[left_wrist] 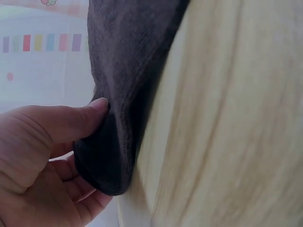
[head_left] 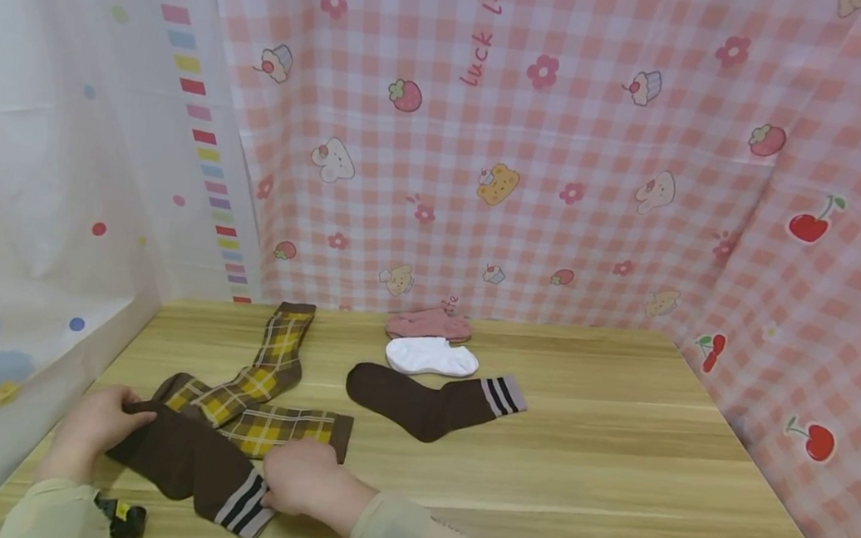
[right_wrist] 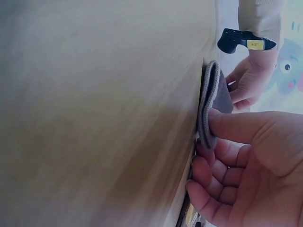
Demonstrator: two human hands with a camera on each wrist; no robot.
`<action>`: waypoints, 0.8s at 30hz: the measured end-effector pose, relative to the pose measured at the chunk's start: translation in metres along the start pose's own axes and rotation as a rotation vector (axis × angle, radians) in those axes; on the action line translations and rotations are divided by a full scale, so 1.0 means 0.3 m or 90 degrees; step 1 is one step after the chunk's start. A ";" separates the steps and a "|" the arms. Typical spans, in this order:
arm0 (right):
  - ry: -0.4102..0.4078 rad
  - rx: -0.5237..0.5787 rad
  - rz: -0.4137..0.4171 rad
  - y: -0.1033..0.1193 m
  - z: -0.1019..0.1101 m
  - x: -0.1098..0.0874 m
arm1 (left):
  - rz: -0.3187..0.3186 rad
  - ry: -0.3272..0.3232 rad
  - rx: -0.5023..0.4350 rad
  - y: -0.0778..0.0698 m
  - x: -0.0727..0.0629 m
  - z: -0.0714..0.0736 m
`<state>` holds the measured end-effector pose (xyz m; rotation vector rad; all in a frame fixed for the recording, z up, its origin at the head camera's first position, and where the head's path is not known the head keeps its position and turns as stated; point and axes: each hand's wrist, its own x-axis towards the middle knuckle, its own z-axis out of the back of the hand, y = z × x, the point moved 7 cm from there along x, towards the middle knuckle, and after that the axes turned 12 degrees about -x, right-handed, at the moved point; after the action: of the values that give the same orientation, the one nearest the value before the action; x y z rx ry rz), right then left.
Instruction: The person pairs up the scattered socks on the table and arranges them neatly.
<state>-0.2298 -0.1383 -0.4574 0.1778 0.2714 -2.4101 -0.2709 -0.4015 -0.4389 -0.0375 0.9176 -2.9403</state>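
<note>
A dark brown sock (head_left: 173, 455) with a grey-and-black striped cuff lies at the near left, stretched between both hands. Its toe end is pinched between thumb and fingers of my left hand (head_left: 93, 425), also plain in the left wrist view. At the cuff, my right hand (head_left: 307, 479) grips the edge; in the right wrist view the thumb lies on the grey cuff (right_wrist: 208, 106) with fingers beneath. Just behind lie two yellow-and-brown plaid socks (head_left: 261, 382), overlapping. A matching dark brown sock (head_left: 421, 406) rests flat at mid-table.
Behind that sock sit a white ankle sock (head_left: 432, 357) and a pink sock (head_left: 427, 325), close together. The wooden table (head_left: 596, 481) ends at a pink checked curtain (head_left: 559, 145) at the back and right, and a white curtain (head_left: 49, 151) hangs on the left.
</note>
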 end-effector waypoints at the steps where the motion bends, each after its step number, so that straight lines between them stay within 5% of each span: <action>1: 0.001 0.003 0.004 0.003 -0.001 0.001 | -0.003 -0.006 -0.003 0.001 -0.001 0.001; 15: -0.017 0.083 0.016 -0.030 0.017 -0.030 | -0.052 -0.115 -0.058 -0.027 -0.043 0.063; 24: -0.100 0.176 0.023 -0.105 0.064 -0.055 | -0.056 -0.185 -0.082 -0.054 -0.079 0.113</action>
<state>-0.2392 -0.1095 -0.4310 0.1154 -0.1373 -2.4015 -0.2468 -0.4059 -0.4019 -0.5084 1.0777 -2.8400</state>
